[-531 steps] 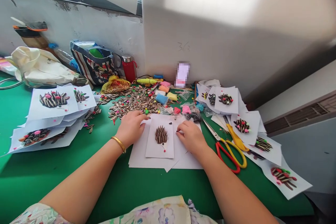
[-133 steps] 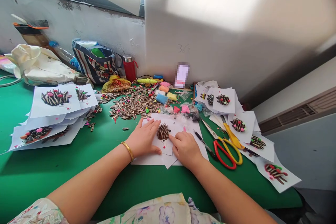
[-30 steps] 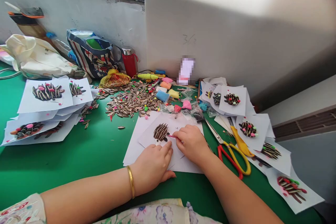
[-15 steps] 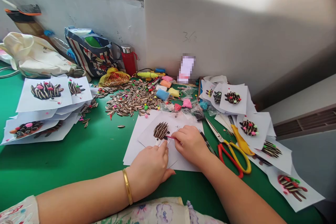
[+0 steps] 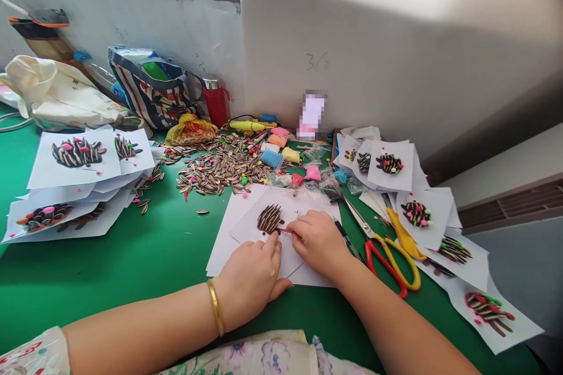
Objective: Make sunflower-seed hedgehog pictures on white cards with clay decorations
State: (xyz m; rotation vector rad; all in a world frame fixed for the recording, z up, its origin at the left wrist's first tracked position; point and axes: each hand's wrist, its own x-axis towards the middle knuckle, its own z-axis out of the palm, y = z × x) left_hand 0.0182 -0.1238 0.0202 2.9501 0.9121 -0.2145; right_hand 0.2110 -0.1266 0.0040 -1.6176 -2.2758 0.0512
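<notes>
A hedgehog figure (image 5: 270,220) of striped sunflower seeds and dark clay lies on a white paper sheet (image 5: 246,228). My left hand (image 5: 253,272) rests flat on the paper in front of it, fingers stretched out and thumb apart. Its fingertips touch or nearly touch the figure's lower right edge. From the right, my right hand (image 5: 319,243) pinches a thin pink stick (image 5: 285,230), whose tip meets the dark clay at the figure's right end. Most of the stick is hidden in the fingers. More white sheets lie underneath.
Loose sunflower seeds (image 5: 220,167) and soft clay packs (image 5: 272,158) lie beyond the paper. Scissors (image 5: 391,252), a pen (image 5: 349,240) and a yellow knife (image 5: 402,231) are at right. Finished seed pictures (image 5: 79,152) are stacked on both sides. Bags (image 5: 147,88) and a red flask (image 5: 215,102) stand behind.
My left fingertips have shifted very slightly at the figure's lower right edge. The right hand keeps the pink stick in nearly the same place.
</notes>
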